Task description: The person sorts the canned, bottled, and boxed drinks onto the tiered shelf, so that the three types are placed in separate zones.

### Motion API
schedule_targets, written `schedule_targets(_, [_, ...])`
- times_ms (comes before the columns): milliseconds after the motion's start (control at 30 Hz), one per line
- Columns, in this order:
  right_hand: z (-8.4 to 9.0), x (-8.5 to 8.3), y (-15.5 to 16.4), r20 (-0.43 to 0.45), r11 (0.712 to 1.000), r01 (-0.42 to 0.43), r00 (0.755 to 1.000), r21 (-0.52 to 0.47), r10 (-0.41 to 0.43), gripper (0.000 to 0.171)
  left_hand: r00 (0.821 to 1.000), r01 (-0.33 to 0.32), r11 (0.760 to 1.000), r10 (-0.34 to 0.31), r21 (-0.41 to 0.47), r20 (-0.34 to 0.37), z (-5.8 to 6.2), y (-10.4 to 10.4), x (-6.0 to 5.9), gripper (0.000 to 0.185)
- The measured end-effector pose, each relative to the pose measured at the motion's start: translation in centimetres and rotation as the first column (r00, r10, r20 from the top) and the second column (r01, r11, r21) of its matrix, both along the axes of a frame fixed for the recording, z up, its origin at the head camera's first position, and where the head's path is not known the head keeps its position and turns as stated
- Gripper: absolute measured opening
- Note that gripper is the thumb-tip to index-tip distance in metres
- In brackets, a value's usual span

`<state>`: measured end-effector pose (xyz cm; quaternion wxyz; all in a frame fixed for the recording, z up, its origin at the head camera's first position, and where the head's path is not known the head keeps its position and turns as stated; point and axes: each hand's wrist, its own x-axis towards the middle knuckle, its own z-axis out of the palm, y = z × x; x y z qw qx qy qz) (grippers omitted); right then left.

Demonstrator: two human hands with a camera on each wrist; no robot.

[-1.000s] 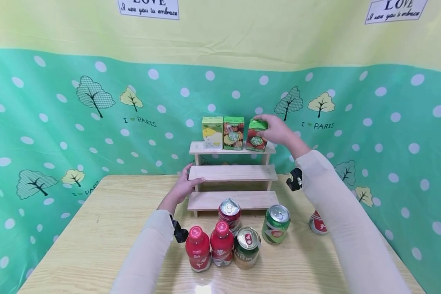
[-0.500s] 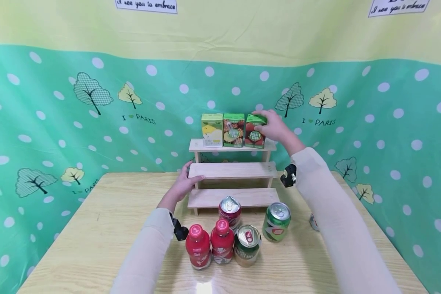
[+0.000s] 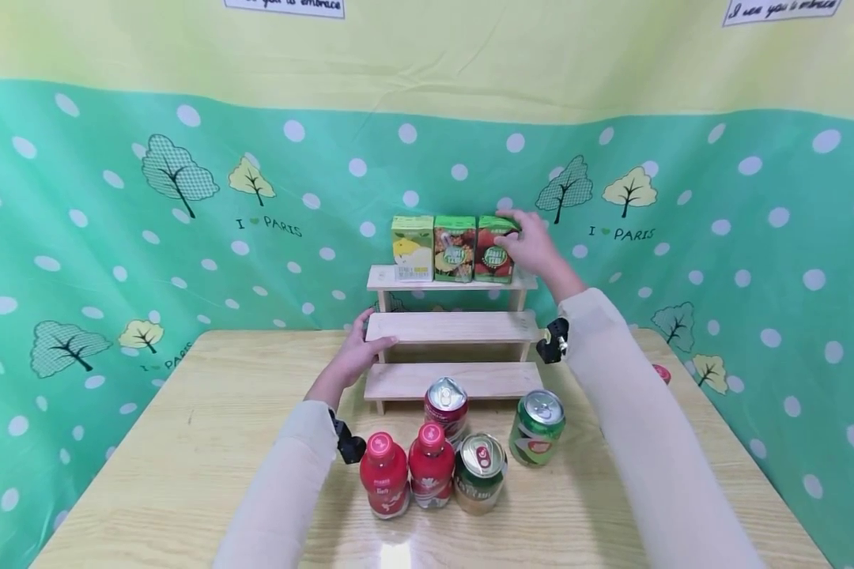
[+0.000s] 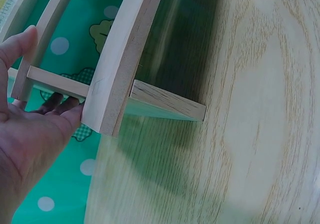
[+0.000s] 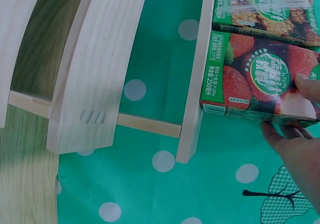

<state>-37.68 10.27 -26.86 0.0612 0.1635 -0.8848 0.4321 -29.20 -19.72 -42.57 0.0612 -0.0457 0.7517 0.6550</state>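
My right hand [image 3: 541, 251] holds a litchi juice box [image 3: 493, 261] at the right of the top shelf. In the right wrist view the thumb lies on the front of this box [image 5: 245, 79], with fingers along its side; its base meets the shelf board. Beside it stand a green juice box with pineapple pictures [image 3: 454, 251] and a pale yellow pear juice box [image 3: 413, 251]. My left hand [image 3: 352, 354] grips the left end of the three-tier wooden rack [image 3: 451, 327] at the middle shelf, thumb over the board in the left wrist view; some fingers are partly hidden behind the rack.
Before the rack are two red bottles [image 3: 386, 482], a dark red can [image 3: 446, 407], a green-and-gold can [image 3: 480, 474] and a green can [image 3: 537, 431]. A red cap [image 3: 662, 373] shows behind my right sleeve. A patterned cloth [image 3: 292, 269] hangs behind the table.
My right hand has shifted the litchi box left against the middle box, and its tilt has straightened. The left hand keeps its hold on the rack. The head view has tipped slightly upward.
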Motion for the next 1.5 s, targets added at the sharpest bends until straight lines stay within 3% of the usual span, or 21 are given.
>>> schedule_targets(367, [0.0,-0.1,-0.4,0.058,0.997,-0.003,0.998,-0.075,0.007,0.051,1.000,0.007,1.000,-0.006,0.020,-0.007,0.3,0.1,0.0,0.087])
schedule_targets(933, [-0.6,0.3,-1.0,0.052,0.987,-0.039,0.998,-0.154,0.047,0.054,1.000,-0.005,0.999,0.005,0.038,0.002,0.2,-0.1,0.7,0.086])
schedule_targets(1200, [0.0,1.0,-0.2,-0.033,0.993,-0.021,0.999,-0.112,0.017,0.057,1.000,0.008,0.999,-0.008,0.033,0.005,0.0,-0.1,0.5,0.086])
schedule_targets(1300, [0.3,1.3,0.5,-0.039,0.997,-0.006,0.999,-0.079,0.003,0.054,1.000,0.023,0.999,-0.024,0.045,0.019,0.4,0.0,0.5,0.087])
schedule_targets(1500, [0.9,2.0,1.9,-0.015,1.000,0.030,0.999,-0.004,-0.030,0.051,0.998,0.055,0.998,-0.055,0.033,0.020,2.4,0.5,1.5,0.086])
